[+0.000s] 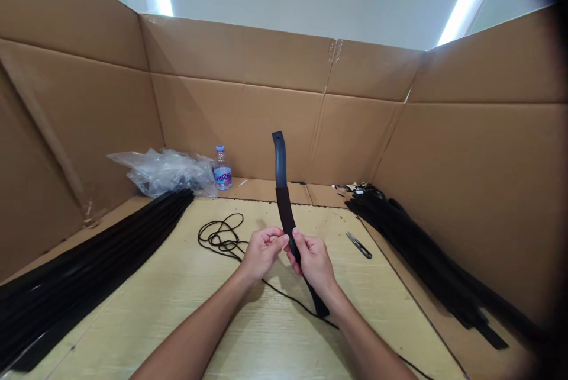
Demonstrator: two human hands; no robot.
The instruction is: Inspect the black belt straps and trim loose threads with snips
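The curved strip [280, 168] stands tilted in the middle of the frame, its bare end with a small hole pointing up toward the top and its lower end slanting down and right, near the right forearm. It looks light, probably a springy plastic or rubber that keeps its bend, and unlikely to break; the bare, faintly shiny end may be a little slippery, whereas the dark sleeve [284, 205] around the part below looks like soft cloth that could wrinkle or slide. A hold around the sleeved middle, thumb on the face and fingers behind, should steady it best. The right grip [316, 261] does so, pinching the strip just below centre, thumb on its front, so that one length rises above the hand and another hangs below. The left grip [261, 254] comes to the strip's left edge at the same height, thumb and forefinger pressed together; whether a fold of sleeve is caught between them I cannot tell. Below both, a thin cord [290, 297] crosses the bench [177, 321] from loops at centre left toward the lower right, and snips [360, 246] lie to the right.
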